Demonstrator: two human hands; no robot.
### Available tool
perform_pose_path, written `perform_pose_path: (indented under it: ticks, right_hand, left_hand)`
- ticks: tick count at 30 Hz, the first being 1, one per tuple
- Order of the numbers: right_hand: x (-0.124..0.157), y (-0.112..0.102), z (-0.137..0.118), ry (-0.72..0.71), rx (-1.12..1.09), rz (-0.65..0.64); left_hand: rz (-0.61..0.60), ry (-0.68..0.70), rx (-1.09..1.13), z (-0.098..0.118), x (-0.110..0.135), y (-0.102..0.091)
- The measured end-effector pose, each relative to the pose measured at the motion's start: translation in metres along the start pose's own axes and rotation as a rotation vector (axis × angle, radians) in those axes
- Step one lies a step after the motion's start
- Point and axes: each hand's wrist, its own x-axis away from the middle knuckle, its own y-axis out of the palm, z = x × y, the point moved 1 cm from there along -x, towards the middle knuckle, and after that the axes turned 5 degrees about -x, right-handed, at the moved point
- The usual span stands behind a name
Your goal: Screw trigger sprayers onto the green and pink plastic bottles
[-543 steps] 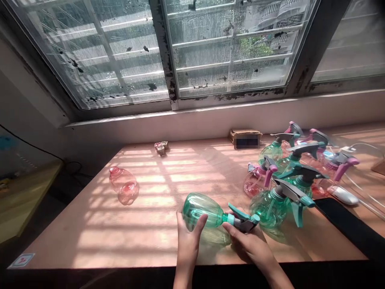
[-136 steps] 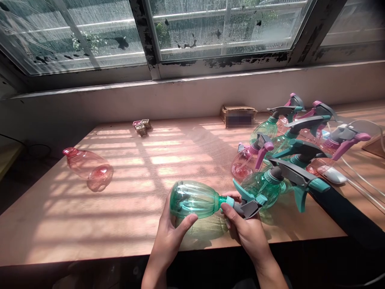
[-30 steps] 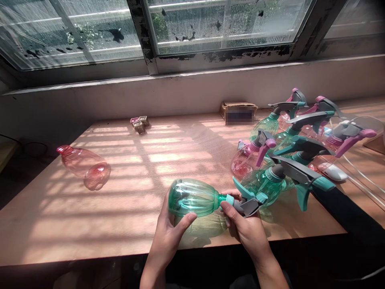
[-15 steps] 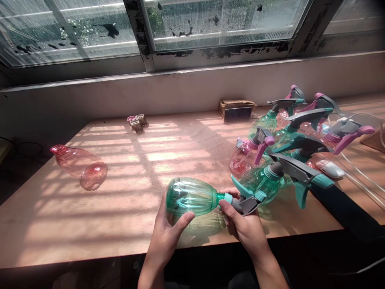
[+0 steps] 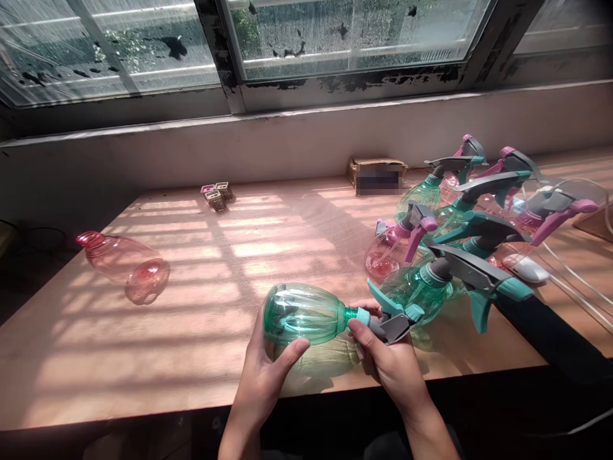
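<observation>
Wooden table [image 5: 143, 358], lit in stripes below a stained window [image 5: 335, 32]. Far left: one pink bottle [image 5: 125, 271], capless, laid on its side, well apart from the hands. Rear centre-left: a few small square clips [image 5: 216, 193], grouped. Front centre: left hand [image 5: 268, 370], curled around the base end of a green bottle [image 5: 306, 314], thumb [image 5: 293, 350] pressed across its near side, the other fingers hidden behind. The green bottle is held level just above the table's front edge, between both hands. Its spray head [image 5: 390, 319] is gripped at the collar by the right hand [image 5: 390, 364], thumb and fingertips pinched around the neck. Rear: one cardboard box [image 5: 378, 174]. Right: assembled spray bottles [image 5: 460, 217], green and pink, clustered; a white mouse [image 5: 524, 268] beside a black pad [image 5: 550, 332].
</observation>
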Motion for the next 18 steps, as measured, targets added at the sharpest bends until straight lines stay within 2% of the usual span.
perform_pose_path:
  ticks: [18]
  right_hand:
    - [0.0005, 0.002, -0.0008, 0.009, -0.012, -0.002]
  left_hand:
    - [-0.024, 0.011, 0.003, 0.0027, -0.0003, -0.0006]
